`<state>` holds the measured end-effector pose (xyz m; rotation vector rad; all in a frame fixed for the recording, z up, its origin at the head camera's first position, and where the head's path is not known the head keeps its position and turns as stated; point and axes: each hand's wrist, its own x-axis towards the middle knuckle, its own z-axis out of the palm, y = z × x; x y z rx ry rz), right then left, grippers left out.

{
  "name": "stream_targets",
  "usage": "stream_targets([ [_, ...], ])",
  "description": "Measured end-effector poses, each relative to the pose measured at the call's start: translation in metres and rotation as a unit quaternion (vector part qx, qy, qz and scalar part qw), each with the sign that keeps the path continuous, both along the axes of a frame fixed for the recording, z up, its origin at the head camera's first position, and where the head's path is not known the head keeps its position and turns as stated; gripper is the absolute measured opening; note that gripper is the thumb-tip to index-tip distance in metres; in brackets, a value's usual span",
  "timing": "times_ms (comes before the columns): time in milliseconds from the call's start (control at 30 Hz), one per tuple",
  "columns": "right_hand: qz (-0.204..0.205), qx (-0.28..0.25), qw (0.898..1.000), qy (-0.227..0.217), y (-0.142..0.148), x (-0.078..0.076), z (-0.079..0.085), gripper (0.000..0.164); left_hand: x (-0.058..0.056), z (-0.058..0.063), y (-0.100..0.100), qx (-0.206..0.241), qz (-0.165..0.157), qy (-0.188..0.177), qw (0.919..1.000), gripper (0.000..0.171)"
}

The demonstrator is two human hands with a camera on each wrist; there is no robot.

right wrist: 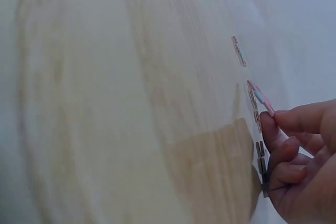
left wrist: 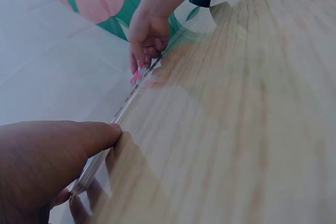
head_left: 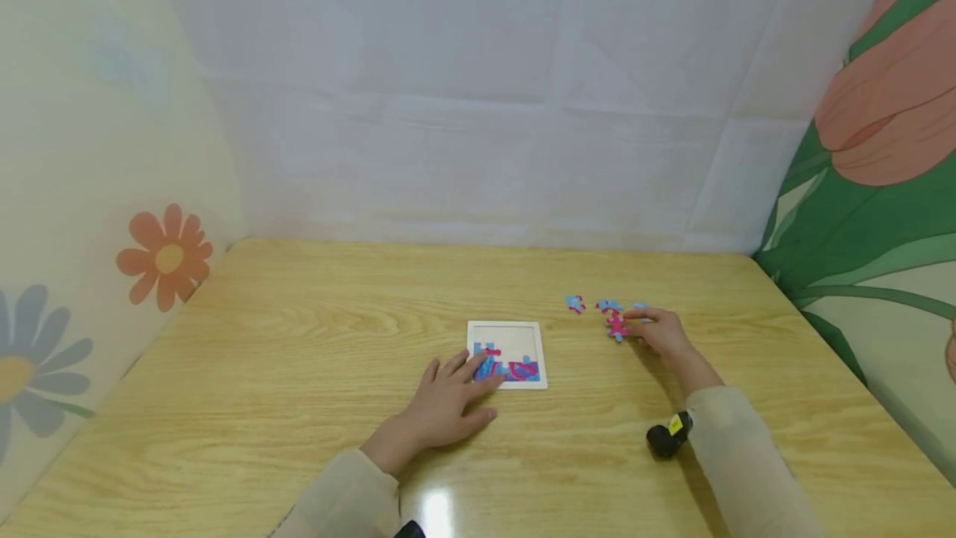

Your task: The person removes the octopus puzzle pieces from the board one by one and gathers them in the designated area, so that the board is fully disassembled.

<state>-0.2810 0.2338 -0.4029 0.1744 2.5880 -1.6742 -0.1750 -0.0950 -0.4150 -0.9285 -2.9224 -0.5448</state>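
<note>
My right hand (head_left: 660, 332) pinches a pink jigsaw piece (head_left: 616, 325) between thumb and finger, held tilted just above the table in the right wrist view. Beside it lie loose blue-and-pink pieces (head_left: 575, 304), with another blue piece (head_left: 640, 305) partly behind the hand. A white square puzzle tray (head_left: 543, 355) sits left of that hand, its lower part filled with blue, purple and pink pieces (head_left: 523, 370). Across the tray's lower left edge rests my left hand (head_left: 446, 405), fingers spread and straight, covering some fitted pieces.
Underneath everything is a wood-grain table (head_left: 321, 297). A white cloth (head_left: 448, 106) hangs at its back edge, and flower-painted walls (head_left: 75, 189) stand on both sides. A black wrist camera (head_left: 667, 437) is strapped at the right sleeve.
</note>
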Motion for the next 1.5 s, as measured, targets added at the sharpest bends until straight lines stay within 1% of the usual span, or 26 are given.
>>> stream_targets([
  [167, -0.011, -0.001, 1.000, 0.004, -0.0017, -0.0009, -0.0005, 0.031, 0.0008, 0.0010, 0.0001, 0.002, -0.001, -0.002, 1.0000, 0.045],
  [333, -0.019, 0.012, 1.000, 0.007, -0.0041, -0.0003, 0.0005, 0.032, 0.0017, 0.0020, 0.0001, 0.003, 0.000, -0.003, 1.0000, 0.045],
  [600, -0.027, 0.018, 0.999, 0.008, -0.0048, -0.0004, -0.0002, 0.031, 0.0014, 0.0017, 0.0005, 0.000, 0.000, -0.003, 1.0000, 0.045],
  [867, -0.023, 0.032, 0.999, 0.013, -0.0024, 0.0000, -0.0019, 0.031, 0.0011, 0.0012, 0.0009, 0.000, -0.004, -0.003, 1.0000, 0.045],
  [1200, -0.013, 0.029, 0.999, 0.016, -0.0018, 0.0031, 0.0029, 0.032, 0.0005, 0.0012, 0.0006, 0.006, -0.004, -0.001, 1.0000, 0.045],
  [1500, -0.025, 0.023, 0.999, 0.007, -0.0028, 0.0040, 0.0053, 0.031, -0.0004, 0.0010, 0.0001, 0.005, -0.010, 0.004, 0.9999, 0.045],
])
